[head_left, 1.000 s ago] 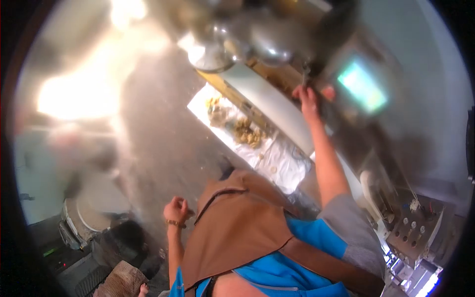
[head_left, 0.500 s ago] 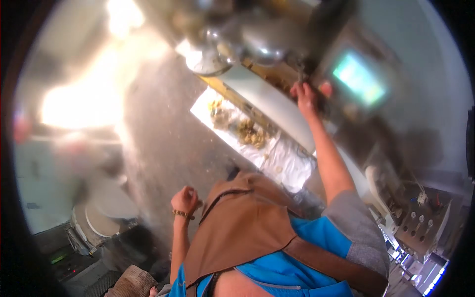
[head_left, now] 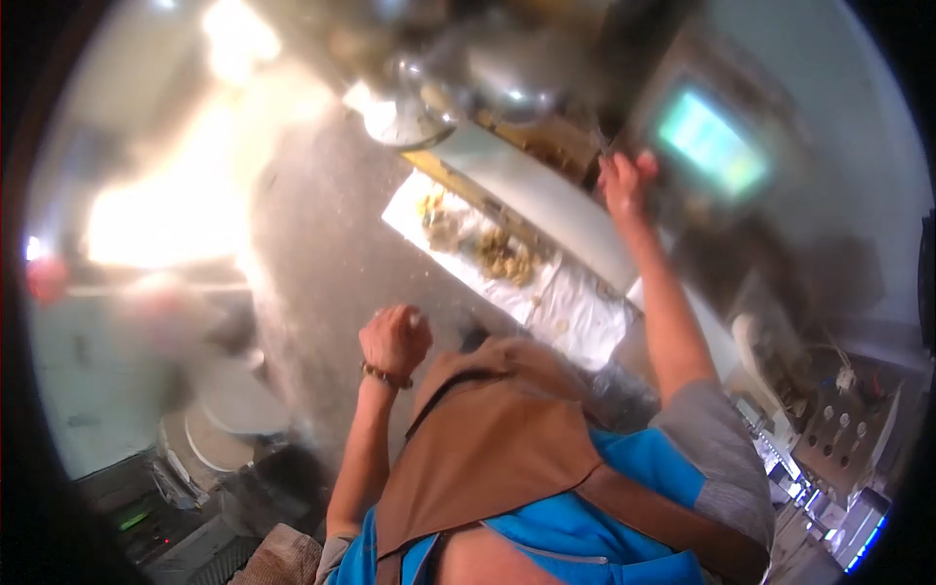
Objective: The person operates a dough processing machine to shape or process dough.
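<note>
My left hand [head_left: 397, 339], with a beaded bracelet at the wrist, hangs in a loose fist in front of the brown apron [head_left: 497, 444]. Nothing shows in its curled fingers. My right arm stretches forward past a long pale counter [head_left: 536, 190]. At its end my right hand [head_left: 624, 187] has its fingers bent around a thin, dark metallic thing [head_left: 604, 143], too blurred to name. A small reddish thing [head_left: 646, 163] shows right beside these fingers. Below the counter, a white-covered surface [head_left: 585, 327] carries yellowish-brown food pieces [head_left: 502, 256].
Shiny rounded metal vessels [head_left: 517, 97] stand at the far end of the counter. A glowing screen [head_left: 715, 141] is at upper right. At lower left are round pale containers [head_left: 210, 439]. A panel with several knobs [head_left: 843, 429] is at right. Grey floor [head_left: 322, 205] lies ahead on the left.
My left hand has risen and come forward, its fist still closed. My right hand has moved a little to the right, closer to the reddish thing. The view has shifted slightly.
</note>
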Available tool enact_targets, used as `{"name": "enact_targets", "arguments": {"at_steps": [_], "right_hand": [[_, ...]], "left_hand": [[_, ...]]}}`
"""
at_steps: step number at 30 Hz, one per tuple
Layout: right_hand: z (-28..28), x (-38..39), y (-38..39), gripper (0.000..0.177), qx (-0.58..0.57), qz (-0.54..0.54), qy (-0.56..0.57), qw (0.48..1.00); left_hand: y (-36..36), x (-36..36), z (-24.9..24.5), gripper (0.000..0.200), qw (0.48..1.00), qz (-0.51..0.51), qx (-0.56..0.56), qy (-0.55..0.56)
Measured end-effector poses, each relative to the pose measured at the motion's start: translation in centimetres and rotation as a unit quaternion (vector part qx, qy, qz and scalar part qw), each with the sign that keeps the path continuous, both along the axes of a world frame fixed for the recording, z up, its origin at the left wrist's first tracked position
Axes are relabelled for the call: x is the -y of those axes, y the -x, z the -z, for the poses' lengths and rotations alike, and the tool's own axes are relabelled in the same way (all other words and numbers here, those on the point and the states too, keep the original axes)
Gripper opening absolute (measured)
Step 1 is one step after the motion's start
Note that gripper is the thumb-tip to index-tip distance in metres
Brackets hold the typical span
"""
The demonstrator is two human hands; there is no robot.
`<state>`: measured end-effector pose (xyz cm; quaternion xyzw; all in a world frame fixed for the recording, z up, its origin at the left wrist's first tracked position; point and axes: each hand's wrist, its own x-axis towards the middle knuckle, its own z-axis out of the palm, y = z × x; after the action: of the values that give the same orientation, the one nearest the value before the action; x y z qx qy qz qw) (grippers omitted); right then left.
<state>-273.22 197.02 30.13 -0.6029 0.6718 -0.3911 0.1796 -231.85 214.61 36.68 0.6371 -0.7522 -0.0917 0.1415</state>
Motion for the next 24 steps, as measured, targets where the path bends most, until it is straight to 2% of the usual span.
{"name": "enact_targets", "arguments": {"at_steps": [2,4,6,7,9,11,12,14,15,17,22,24], "right_hand": [[-1.4,-0.4,0.0,0.026,-0.100,-0.021,0.031,0.994],[-1.9,-0.8,0.0,0.026,-0.144,-0.038,0.058,0.987],[-2.1,-0.9,-0.2,0.027,-0.190,-0.058,0.088,0.976],[-1.8,-0.7,-0.2,0.030,-0.107,-0.041,0.058,0.992],[-1.4,-0.4,0.3,0.032,-0.028,-0.024,0.026,0.999],[-1.6,-0.1,0.9,0.040,0.067,-0.023,-0.104,0.992],[-2.2,-0.2,0.7,0.040,0.062,-0.024,-0.103,0.992],[-3.8,-0.9,0.0,0.047,0.186,-0.052,-0.152,0.969],[-4.0,-0.9,0.2,0.047,0.182,-0.053,-0.153,0.970],[-4.4,-0.6,0.9,0.052,0.278,-0.104,-0.205,0.933],[-4.2,-0.3,0.6,0.053,0.319,-0.089,-0.241,0.912],[-3.8,-0.4,0.6,0.053,0.330,-0.077,-0.247,0.908]], "left_hand": [[0.9,2.2,-1.0,0.012,0.999,0.009,-0.013,0.029],[2.1,4.9,-3.0,0.012,0.996,0.016,-0.058,0.068],[3.0,8.6,-4.3,0.012,0.992,0.033,-0.038,0.111],[4.4,11.3,-6.5,0.013,0.987,0.047,-0.071,0.133],[7.4,16.4,-9.4,0.015,0.974,0.073,-0.109,0.187],[10.2,19.7,-10.9,0.018,0.965,0.091,-0.110,0.218],[11.7,21.2,-11.5,0.019,0.965,0.100,-0.106,0.217],[14.5,24.0,-11.5,0.024,0.964,0.112,-0.090,0.224],[15.8,24.8,-11.7,0.024,0.964,0.109,-0.093,0.224],[18.1,26.4,-12.3,0.030,0.977,0.107,-0.040,0.178],[20.6,29.5,-8.8,0.039,0.972,0.092,-0.057,0.210],[21.1,29.9,-8.8,0.036,0.984,0.071,-0.068,0.151]]}}
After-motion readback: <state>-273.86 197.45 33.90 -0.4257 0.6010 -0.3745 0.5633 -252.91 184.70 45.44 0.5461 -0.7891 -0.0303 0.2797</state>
